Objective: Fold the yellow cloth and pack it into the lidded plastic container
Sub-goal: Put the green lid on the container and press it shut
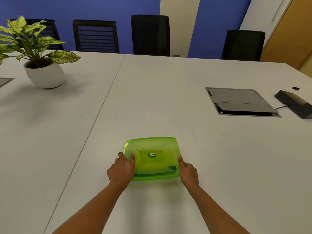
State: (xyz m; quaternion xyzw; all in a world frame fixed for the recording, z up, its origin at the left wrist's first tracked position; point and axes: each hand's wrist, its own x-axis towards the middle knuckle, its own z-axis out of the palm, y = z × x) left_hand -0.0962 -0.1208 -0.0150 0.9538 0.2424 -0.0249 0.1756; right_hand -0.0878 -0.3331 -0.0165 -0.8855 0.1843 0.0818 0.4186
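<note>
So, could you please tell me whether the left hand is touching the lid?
Touching. The head view shows the left hand with its thumb resting on top of the lid, by the left edge.

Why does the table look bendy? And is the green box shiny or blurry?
Head view: the wide-angle lens bows the seam of the table, so it looks bendy. Head view: the light is soft, and a faint shadow lies beside the plant pot. Head view: the green box, gripped by the left hand and right hand, looks sharp, with no strong glare.
</note>
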